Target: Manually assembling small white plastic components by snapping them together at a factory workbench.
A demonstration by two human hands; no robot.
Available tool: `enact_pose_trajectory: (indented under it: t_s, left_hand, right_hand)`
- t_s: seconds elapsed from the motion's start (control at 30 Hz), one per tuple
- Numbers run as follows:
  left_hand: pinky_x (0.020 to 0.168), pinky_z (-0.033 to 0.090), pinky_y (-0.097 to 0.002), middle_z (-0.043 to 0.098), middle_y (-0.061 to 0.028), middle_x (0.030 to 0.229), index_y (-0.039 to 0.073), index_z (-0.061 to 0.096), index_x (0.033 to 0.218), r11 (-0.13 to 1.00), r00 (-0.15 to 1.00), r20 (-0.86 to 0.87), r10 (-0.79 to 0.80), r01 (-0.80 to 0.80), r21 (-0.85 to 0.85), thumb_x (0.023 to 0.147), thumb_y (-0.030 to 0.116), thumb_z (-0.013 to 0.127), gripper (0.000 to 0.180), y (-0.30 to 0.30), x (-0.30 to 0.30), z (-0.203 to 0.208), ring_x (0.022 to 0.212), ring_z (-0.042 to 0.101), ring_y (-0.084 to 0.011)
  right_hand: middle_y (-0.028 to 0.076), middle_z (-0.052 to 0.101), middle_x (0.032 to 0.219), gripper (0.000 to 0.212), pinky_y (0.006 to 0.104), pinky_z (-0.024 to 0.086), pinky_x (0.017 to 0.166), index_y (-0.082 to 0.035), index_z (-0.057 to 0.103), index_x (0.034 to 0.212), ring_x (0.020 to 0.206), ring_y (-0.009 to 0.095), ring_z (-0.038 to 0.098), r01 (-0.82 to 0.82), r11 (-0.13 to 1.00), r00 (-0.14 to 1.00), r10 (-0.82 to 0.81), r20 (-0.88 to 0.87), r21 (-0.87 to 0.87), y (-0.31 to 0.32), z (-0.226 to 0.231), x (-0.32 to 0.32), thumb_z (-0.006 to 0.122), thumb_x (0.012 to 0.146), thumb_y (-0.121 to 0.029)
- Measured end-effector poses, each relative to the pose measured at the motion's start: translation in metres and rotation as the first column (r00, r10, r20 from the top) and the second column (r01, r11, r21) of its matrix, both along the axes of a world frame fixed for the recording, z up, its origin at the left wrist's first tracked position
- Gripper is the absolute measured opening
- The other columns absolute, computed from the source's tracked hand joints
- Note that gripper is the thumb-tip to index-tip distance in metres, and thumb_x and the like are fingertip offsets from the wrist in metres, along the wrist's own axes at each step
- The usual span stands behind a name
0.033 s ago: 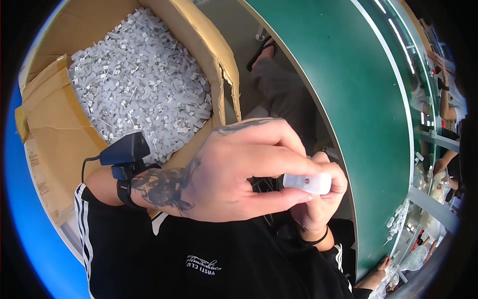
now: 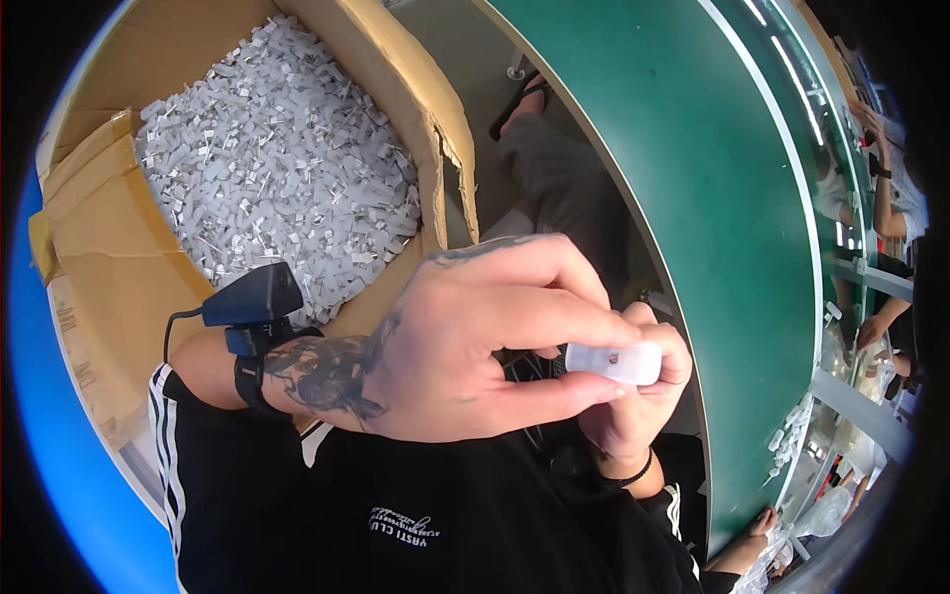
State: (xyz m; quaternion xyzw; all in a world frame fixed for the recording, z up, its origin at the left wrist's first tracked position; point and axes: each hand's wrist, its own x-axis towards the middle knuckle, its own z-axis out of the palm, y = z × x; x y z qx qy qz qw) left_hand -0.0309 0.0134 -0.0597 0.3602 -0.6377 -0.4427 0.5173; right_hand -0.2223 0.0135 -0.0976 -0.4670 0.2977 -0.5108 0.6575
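Note:
A small white, partly see-through plastic piece (image 2: 625, 365) with rounded corners and a tiny dark mark is held in front of my body. My left hand (image 2: 495, 342) reaches in from the left and pinches it between thumb and fingers. On the other side, my right hand (image 2: 633, 421) curls its fingers round the piece's right end, partly hidden behind the left fingers. Left of my hands, a large cardboard box (image 2: 109, 198) holds a heap of small white plastic pieces (image 2: 287, 168), many with shiny metal parts.
A green-topped table (image 2: 693, 129) with a pale, curving edge runs along the right. Several white pieces (image 2: 789, 436) lie near its far edge. Other people's hands (image 2: 876, 330) and clear plastic bags (image 2: 826, 513) are at the far right. A person's leg (image 2: 559, 168) shows between box and table.
My left wrist and the white plastic piece have shifted very slightly to the right. Both hands keep the same grip.

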Motion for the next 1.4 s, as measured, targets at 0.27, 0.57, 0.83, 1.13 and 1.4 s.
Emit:
enact_pose_trajectory:
  t_s: [0.27, 0.57, 0.83, 1.13, 1.4]
  left_hand:
    - [0.063, 0.048, -0.0223, 0.062, -0.0077, 0.09, 0.0, 0.07, 0.104, 0.994, 0.997, -0.069, -0.031, 0.039, 0.107, 0.071, -0.002, 0.078, 0.033, 0.004, -0.004, -0.003, 0.073, 0.061, -0.0117]
    - [0.058, 0.048, -0.0206, 0.063, -0.0083, 0.09, -0.001, 0.069, 0.105, 0.995, 1.0, 0.0, -0.008, 0.008, 0.102, 0.071, 0.001, 0.08, 0.036, 0.003, 0.014, 0.0, 0.069, 0.06, -0.0098]
    - [0.06, 0.046, -0.0239, 0.066, -0.0012, 0.08, 0.002, 0.071, 0.086, 0.919, 0.59, 0.807, 0.003, -0.32, 0.231, 0.084, 0.017, 0.069, 0.014, -0.043, 0.253, 0.026, 0.07, 0.056, -0.0076]
    - [0.081, 0.05, -0.032, 0.066, -0.0048, 0.094, 0.014, 0.066, 0.102, 0.761, 0.316, 0.881, -0.351, -0.453, 0.465, 0.069, 0.02, 0.077, 0.035, 0.02, 0.314, -0.179, 0.092, 0.063, -0.0216]
    - [0.085, 0.047, -0.0362, 0.063, -0.0067, 0.101, 0.014, 0.066, 0.097, 0.846, 0.178, 0.923, -0.342, -0.369, 0.385, 0.072, 0.024, 0.074, 0.029, 0.022, 0.301, -0.178, 0.099, 0.06, -0.025]
  right_hand:
    - [0.008, 0.058, 0.081, 0.016, 0.0259, 0.045, 0.064, 0.0, 0.059, 0.086, 0.07, 0.014, 0.055, -0.023, 0.999, 0.993, 0.018, 0.118, 0.04, 0.003, -0.006, 0.001, 0.072, 0.082, -0.007]
    - [0.012, 0.051, 0.095, 0.023, 0.0229, 0.043, 0.06, -0.005, 0.039, 0.097, 0.07, 0.012, 0.051, -0.111, 0.992, 0.992, 0.107, 0.063, 0.063, 0.0, 0.004, 0.015, 0.058, 0.091, -0.015]
    - [0.006, 0.058, 0.107, 0.033, 0.0227, 0.047, 0.071, 0.0, 0.048, 0.126, 0.088, 0.01, 0.054, 0.451, 0.89, 0.828, -0.39, -0.402, 0.065, -0.136, 0.04, -0.157, 0.05, 0.099, -0.018]
    - [0.013, 0.053, 0.132, 0.035, 0.0227, 0.055, 0.084, 0.003, 0.046, 0.132, 0.1, 0.014, 0.061, 0.559, 0.731, 0.82, -0.413, -0.397, 0.392, -0.362, -0.034, -0.483, 0.044, 0.1, -0.01]
    - [0.014, 0.046, 0.139, 0.037, 0.0275, 0.048, 0.093, 0.005, 0.04, 0.136, 0.108, 0.016, 0.057, 0.41, 0.911, 0.863, -0.399, -0.31, -0.03, -0.251, -0.015, -0.414, 0.037, 0.101, -0.009]
